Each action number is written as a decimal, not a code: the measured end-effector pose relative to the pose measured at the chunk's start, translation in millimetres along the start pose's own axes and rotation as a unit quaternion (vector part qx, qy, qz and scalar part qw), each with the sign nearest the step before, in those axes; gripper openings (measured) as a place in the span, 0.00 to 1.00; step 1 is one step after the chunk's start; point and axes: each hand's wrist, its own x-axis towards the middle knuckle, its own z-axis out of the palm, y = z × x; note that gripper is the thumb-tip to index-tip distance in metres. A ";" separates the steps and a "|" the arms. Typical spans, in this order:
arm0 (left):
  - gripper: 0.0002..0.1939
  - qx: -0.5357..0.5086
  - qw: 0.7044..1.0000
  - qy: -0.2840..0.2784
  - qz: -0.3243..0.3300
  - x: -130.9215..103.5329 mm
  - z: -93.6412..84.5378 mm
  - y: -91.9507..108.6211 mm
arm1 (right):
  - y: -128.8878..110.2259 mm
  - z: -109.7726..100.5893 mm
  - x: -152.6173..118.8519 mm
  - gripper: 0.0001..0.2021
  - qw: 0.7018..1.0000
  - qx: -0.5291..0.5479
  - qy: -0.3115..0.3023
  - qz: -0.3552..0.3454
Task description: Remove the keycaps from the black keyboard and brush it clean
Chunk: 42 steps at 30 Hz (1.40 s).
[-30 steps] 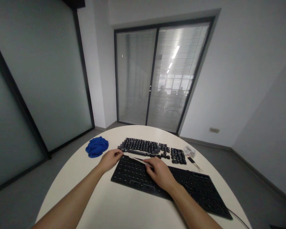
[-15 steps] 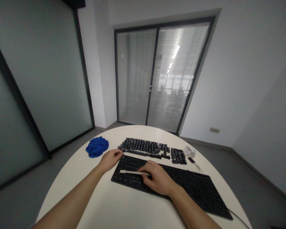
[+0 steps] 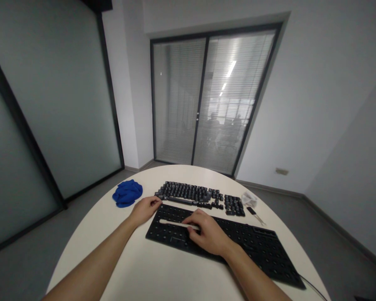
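Note:
A black keyboard base (image 3: 257, 246) without its keycaps lies slanted across the round table, rows of small switch points showing on it. My right hand (image 3: 207, 230) is over its left half, thumb and fingers closed around a slim white toothbrush-like stick (image 3: 172, 223). The stick's slightly thicker end points left, over the upper left rows of the base; its bristles, if any, cannot be made out. Curled fingers of my left hand (image 3: 146, 207) pinch at the base's far left corner, with that hand resting on the table.
Loose black keycaps (image 3: 188, 191) lie in rows behind the base, with a number-pad group (image 3: 235, 205) to the right. A blue cloth (image 3: 127, 193) is at the left. A clear crumpled plastic piece (image 3: 249, 199) and a small dark-handled tool (image 3: 255, 214) lie right. A cable (image 3: 313, 286) trails off at lower right.
The far end of the white stick has shifted slightly up and to the right over the keyboard base. My right hand has moved only a little; my left hand stays put.

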 end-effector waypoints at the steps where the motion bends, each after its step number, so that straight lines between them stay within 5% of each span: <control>1: 0.17 0.000 1.000 0.000 0.000 0.1 0.2 -0.4 | -1.7 0.5 -0.6 0.15 1.000 0.002 -0.015 -0.010; 5: 0.17 0.002 1.000 -0.002 0.003 0.8 0.7 -1.9 | -4.9 1.8 -1.3 0.15 0.999 -0.002 -0.048 -0.024; 14: 0.18 0.007 1.000 -0.004 0.005 0.2 -0.2 -1.1 | 8.0 -0.4 2.5 0.13 0.996 -0.057 0.035 0.053; 24: 0.17 0.007 1.000 0.000 -0.001 0.4 -0.3 -0.7 | -5.4 0.5 -0.4 0.15 0.999 -0.005 -0.040 -0.026; 32: 0.17 0.001 1.000 0.000 -0.001 -0.4 -0.8 0.5 | 11.9 1.2 2.4 0.14 0.995 -0.049 0.040 0.076; 42: 0.18 -0.001 1.000 -0.003 -0.002 0.7 0.0 -1.4 | 13.0 0.5 1.7 0.13 0.995 -0.042 0.039 0.081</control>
